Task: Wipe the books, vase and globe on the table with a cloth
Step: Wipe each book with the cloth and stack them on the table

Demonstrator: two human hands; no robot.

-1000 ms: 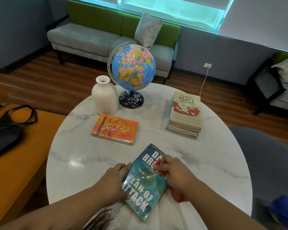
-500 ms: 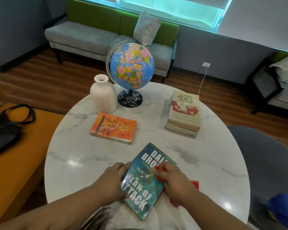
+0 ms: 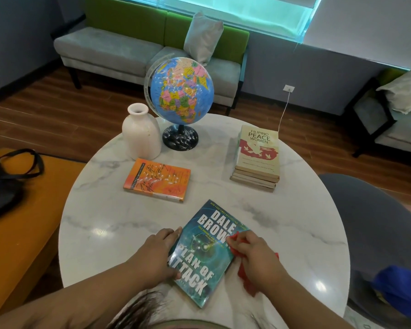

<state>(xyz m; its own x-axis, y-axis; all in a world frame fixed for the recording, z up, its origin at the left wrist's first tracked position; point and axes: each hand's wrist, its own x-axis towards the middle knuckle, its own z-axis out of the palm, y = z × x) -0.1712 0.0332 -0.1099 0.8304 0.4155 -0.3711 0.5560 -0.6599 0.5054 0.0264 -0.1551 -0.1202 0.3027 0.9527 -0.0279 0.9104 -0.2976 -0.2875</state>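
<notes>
The right hand [image 3: 256,256] had slid with the cloth [image 3: 244,277] off the title lines of the blue book [image 3: 207,252] toward the book's right edge, so the author's name at the top of the cover read almost in full. The left hand [image 3: 156,255] had stayed at the book's left edge.

Most of the red cloth was hidden under the right hand. Only a bit showed at the fingertips, a strip below the wrist and a corner at the far side of the hand. The fingers were curled over it, bunching it against the cover's right edge. The left hand covered the book's left edge and the first letters of the lower title words. Its fingers lay along that edge and the thumb pressed on the cover, holding the book flat on the table [image 3: 282,229]. Hair and both forearms hid the table's near rim at the bottom of the frame.

The blue book lay tilted in the lower middle, between the two hands. Above it and to the left lay the orange book [image 3: 158,180]. The stack of books [image 3: 258,157] sat right of centre. The vase [image 3: 141,134] and the globe [image 3: 182,90] stood just beside each other at the table's far side, well apart from both hands. A black bag [image 3: 3,186] at the left edge and a blue thing [image 3: 399,288] at the lower right were cut off by the frame.
</notes>
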